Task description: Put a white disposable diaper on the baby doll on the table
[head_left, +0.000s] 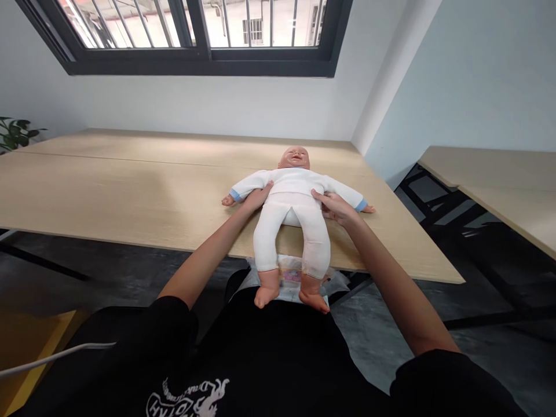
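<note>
Two hands, left hand (257,197) and right hand (336,208), clasp the baby doll (295,182) at its waist; looks light, floppy-limbed, best held round the torso.

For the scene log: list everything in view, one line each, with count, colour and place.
doll: one, white suit with blue cuffs, on its back on the near table, legs over the edge
table: one, light wood, across the middle
second table: one, light wood, right
window: one, black frame with bars, top
plant: one, green, far left edge
printed pack: one, white, under the doll's legs, below the table edge
cable: one, white, lower left
black shirt: one, printed, bottom
left hand: one, bare, flat against the doll's side
right hand: one, bare, at the doll's waist, grip unclear
</note>
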Available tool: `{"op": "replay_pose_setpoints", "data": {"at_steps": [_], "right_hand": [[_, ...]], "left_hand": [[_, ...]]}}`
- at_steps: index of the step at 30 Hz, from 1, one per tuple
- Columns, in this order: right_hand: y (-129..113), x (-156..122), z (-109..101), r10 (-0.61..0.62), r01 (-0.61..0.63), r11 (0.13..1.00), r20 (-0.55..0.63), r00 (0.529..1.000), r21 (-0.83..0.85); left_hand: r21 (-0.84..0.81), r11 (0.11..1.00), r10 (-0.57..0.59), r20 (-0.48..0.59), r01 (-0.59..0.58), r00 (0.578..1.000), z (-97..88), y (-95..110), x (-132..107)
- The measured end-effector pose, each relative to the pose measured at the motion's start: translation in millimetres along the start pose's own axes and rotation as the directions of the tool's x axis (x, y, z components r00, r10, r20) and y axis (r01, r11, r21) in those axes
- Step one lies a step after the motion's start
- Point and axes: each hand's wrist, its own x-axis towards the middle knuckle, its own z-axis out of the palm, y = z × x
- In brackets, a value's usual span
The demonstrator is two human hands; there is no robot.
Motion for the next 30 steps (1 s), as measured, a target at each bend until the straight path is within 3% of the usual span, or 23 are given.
{"op": "replay_pose_setpoints", "data": {"at_steps": [7, 10, 13, 16, 19, 22, 25, 28, 30], "right_hand": [[12, -41, 1, -0.121, 0.116, 0.987, -0.044, 0.992, -0.109], [26, -64, -6, -0.209, 0.200, 0.955, -0.018, 0.978, -0.217], [39, -89, -19, -0.336, 0.375, 0.786, 0.169, 0.927, -0.492], [49, -122, -32, -0.328, 0.457, 0.588, 0.319, 0.889, -0.668], [60, -159, -39, -0.272, 0.357, 0.510, 0.247, 0.930, -0.782], [78, -180, -38, -0.176, 0.202, 0.462, 0.134, 0.975, -0.864], [102, -177, -28, -0.169, 0.244, 0.571, 0.179, 0.969, -0.784], [123, -165, -12, -0.248, 0.352, 0.790, 0.262, 0.933, -0.503], [133, -165, -2, -0.292, 0.367, 0.879, 0.264, 0.919, -0.304]], "left_hand": [[-0.032, 0.998, 0.047, 0.036, -0.046, 0.998, -3.4, -5, -4], [-0.042, 0.996, 0.083, 0.050, -0.081, 0.995, -7.6, -3, -19], [-0.062, 0.994, 0.094, 0.035, -0.092, 0.995, -8.9, 1, -54], [-0.045, 0.998, 0.050, -0.023, -0.051, 0.998, -5.1, 6, -107], [-0.021, 0.999, 0.042, -0.098, -0.045, 0.994, 1.2, 9, -156], [0.017, 0.997, 0.080, -0.160, -0.078, 0.984, 6.7, 15, -186], [-0.072, 0.991, 0.101, -0.122, -0.110, 0.987, 13.3, 22, -200], [-0.280, 0.954, 0.074, -0.121, -0.106, 0.990, 22.3, 24, -216], [-0.426, 0.903, -0.013, -0.171, -0.062, 0.985, 27.6, 18, -230]]}}
